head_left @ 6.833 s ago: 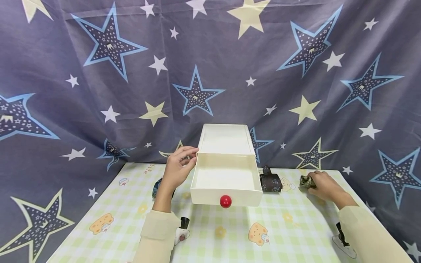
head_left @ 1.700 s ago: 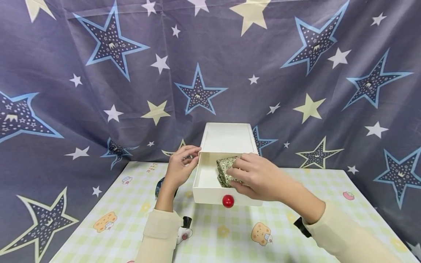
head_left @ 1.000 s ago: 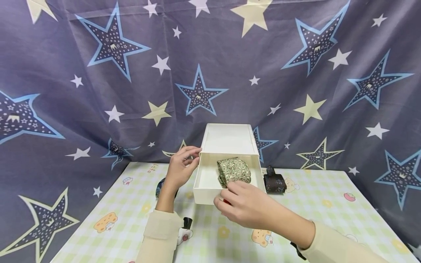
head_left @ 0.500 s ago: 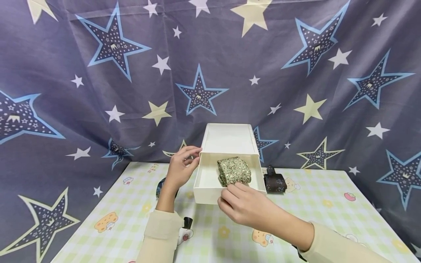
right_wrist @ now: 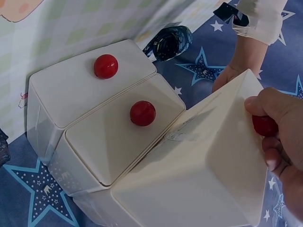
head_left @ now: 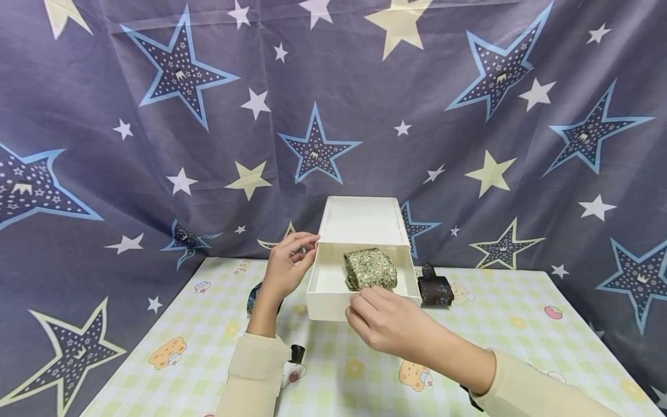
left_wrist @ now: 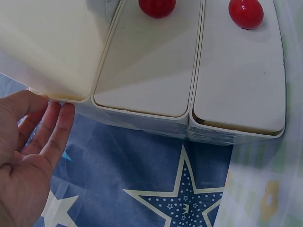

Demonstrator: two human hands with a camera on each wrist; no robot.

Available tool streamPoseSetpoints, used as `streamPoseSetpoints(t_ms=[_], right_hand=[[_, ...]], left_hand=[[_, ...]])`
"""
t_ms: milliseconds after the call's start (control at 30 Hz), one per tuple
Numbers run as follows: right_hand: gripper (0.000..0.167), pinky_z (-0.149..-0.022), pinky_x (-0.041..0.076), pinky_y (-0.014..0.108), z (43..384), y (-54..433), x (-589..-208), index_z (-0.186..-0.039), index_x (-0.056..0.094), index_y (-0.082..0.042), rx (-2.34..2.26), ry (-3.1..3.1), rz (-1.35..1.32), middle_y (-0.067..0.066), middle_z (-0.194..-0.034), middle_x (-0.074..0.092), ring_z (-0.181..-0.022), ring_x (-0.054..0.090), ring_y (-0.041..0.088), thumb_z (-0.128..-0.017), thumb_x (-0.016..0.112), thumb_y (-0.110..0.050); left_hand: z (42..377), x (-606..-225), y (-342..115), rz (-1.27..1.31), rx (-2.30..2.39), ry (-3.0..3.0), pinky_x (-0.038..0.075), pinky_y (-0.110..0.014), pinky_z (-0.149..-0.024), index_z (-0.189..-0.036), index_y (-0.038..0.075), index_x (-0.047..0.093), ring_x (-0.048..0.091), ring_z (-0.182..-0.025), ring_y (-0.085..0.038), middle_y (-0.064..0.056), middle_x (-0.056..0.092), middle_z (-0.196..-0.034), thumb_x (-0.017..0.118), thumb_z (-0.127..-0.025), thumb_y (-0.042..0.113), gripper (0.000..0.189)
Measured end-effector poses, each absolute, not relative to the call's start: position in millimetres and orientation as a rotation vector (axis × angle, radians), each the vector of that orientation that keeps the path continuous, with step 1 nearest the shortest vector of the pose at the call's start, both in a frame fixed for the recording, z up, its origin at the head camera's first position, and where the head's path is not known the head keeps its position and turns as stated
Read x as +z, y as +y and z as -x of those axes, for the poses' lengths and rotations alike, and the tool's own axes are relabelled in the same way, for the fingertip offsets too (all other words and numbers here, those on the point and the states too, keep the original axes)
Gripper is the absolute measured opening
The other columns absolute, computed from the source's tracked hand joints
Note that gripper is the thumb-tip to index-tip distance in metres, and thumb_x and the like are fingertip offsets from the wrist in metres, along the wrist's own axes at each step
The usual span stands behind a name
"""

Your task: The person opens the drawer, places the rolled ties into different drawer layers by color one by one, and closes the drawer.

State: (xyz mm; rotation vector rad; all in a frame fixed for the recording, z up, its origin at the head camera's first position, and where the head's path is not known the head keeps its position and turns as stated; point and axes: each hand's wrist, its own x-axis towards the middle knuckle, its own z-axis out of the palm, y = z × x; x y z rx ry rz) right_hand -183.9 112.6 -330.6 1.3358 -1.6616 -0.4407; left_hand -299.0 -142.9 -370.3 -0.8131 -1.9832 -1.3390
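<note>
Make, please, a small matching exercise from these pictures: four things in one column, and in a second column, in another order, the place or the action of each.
1. green patterned roll
2. dark brown roll
3. left hand
4. right hand

A. pinches a red knob
B. on the table, right of the drawer unit
C. inside the open drawer
D. touches the drawer unit's left edge

Pairs: 1-C, 2-B, 3-D, 4-A

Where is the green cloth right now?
In the head view, the green cloth lies inside the open top drawer, near its middle, just beyond the right hand at the front.
</note>
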Motion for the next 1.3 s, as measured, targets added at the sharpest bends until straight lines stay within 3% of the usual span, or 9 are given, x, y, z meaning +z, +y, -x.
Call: streamPoseSetpoints(t_ms=[233,567,1200,1300], right_hand=[[0.036,-0.071,0.050,0.027,185.5,112.5,-328.6,-0.097,0.067,-0.002,-0.437,-1.671,-1.332,0.007,-0.094,0.060,-0.081,0.053,0.019,-0.107,0.033,0.004],[0.037,-0.068,0.049,0.026,192.3,113.4,-328.9,-0.094,0.067,-0.002,-0.438,-1.661,-1.309,0.006,-0.090,0.060,-0.077,0.052,0.018,-0.105,0.032,0.007],[0.041,-0.066,0.047,0.027,204.8,112.8,-326.4,-0.093,0.065,-0.003,-0.404,-1.688,-1.312,0.005,-0.090,0.058,-0.076,0.048,0.018,-0.109,0.028,0.000],[0.034,-0.068,0.048,0.028,206.1,113.1,-326.8,-0.094,0.065,-0.003,-0.411,-1.713,-1.319,0.005,-0.092,0.060,-0.077,0.050,0.019,-0.108,0.034,-0.001]], left_hand=[[303.2,-373.9,-146.9,0.838,-1.366,-1.982,0.063,-0.029,-0.078,-0.122,0.001,0.073,0.067,-0.099,-0.025,-0.013,0.066,-0.121,0.070,-0.095,-0.004,0.028],[302.7,-373.1,-147.0,0.838,-1.376,-1.990,0.063,-0.031,-0.080,-0.123,0.002,0.073,0.067,-0.100,-0.023,-0.009,0.065,-0.122,0.070,-0.095,-0.002,0.028],[301.9,-373.2,-147.9,0.844,-1.368,-1.983,0.063,-0.032,-0.080,-0.123,0.000,0.072,0.066,-0.100,-0.026,-0.014,0.065,-0.122,0.069,-0.096,-0.002,0.028],[302.3,-373.3,-147.8,0.842,-1.367,-1.988,0.063,-0.031,-0.081,-0.123,0.000,0.073,0.066,-0.100,-0.026,-0.014,0.065,-0.122,0.069,-0.096,-0.002,0.028]])
